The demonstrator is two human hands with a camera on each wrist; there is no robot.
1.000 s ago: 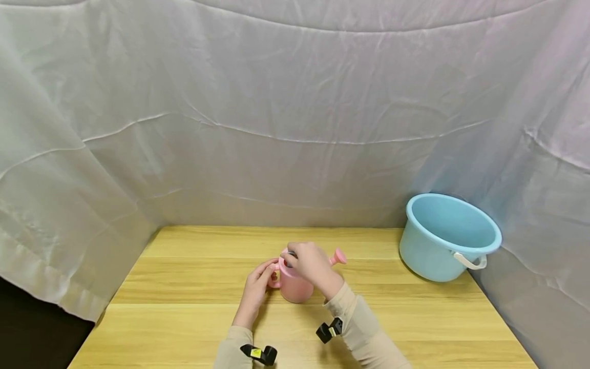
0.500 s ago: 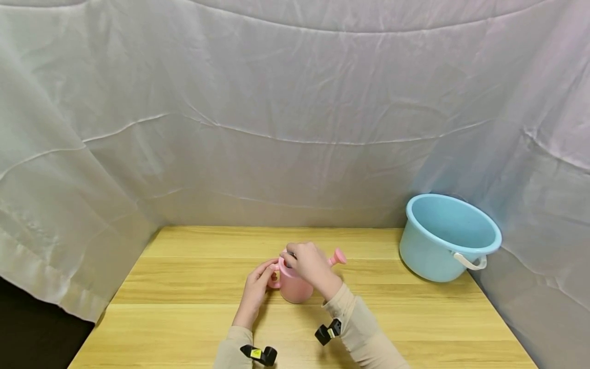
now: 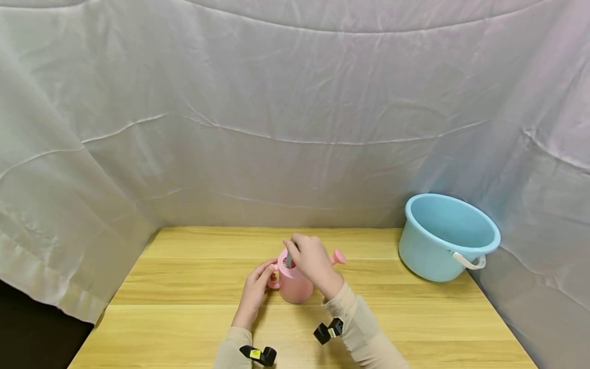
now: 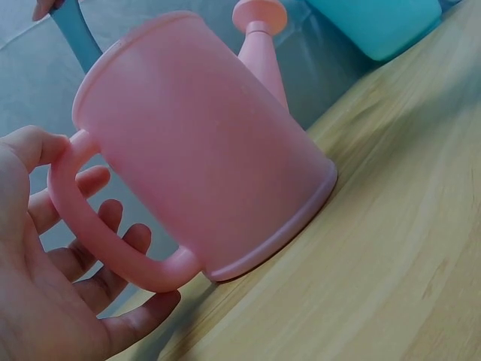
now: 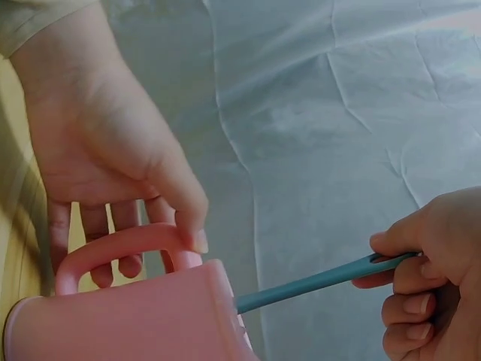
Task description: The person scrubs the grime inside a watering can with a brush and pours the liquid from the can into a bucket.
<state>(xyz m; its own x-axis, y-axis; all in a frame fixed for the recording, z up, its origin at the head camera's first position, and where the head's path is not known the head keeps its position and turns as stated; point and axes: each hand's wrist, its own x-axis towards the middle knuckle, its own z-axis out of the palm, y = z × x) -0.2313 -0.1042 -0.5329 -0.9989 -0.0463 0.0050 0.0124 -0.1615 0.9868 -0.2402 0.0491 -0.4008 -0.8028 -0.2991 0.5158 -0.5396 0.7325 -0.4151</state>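
A pink watering can [image 3: 296, 289] stands upright on the wooden table, its spout [image 3: 338, 256] pointing right. My left hand [image 3: 255, 291] holds the can's loop handle [image 4: 94, 233], thumb at the top and fingers around the loop. Over the can's open top, my right hand [image 3: 314, 260] pinches the end of a slim teal handle [image 5: 316, 284] between thumb and index finger. This handle has a hole near its held end and slants down into the can. Its lower end is hidden inside, where pale streaks show beside it in the head view.
A light blue bucket [image 3: 426, 251] with a white carrying handle [image 3: 469, 261] sits at the table's right back corner. Grey cloth [image 3: 295, 174] hangs behind and along both sides of the table [image 3: 184, 287].
My right hand has risen slightly, and more of the teal handle now shows above the can's rim. The left hand and the watering can have stayed in place.
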